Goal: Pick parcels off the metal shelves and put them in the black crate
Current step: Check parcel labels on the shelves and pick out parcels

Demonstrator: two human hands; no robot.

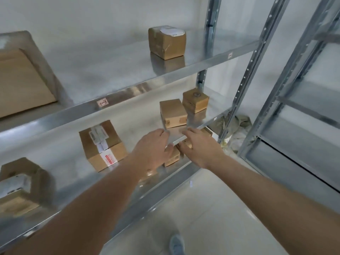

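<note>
You are looking at six cardboard parcels in plain sight: two on the upper shelf (114,70), at 10 o'clock (22,81) and 12 o'clock (166,42), and four below (103,146). You are extending two hands, left hand (154,148) and right hand (200,148). Two metal racks (287,100) are standing.

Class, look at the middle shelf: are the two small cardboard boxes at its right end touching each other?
Touching. The head view shows the front box and the rear box with the round mark meeting, with no shelf showing between them.
</note>
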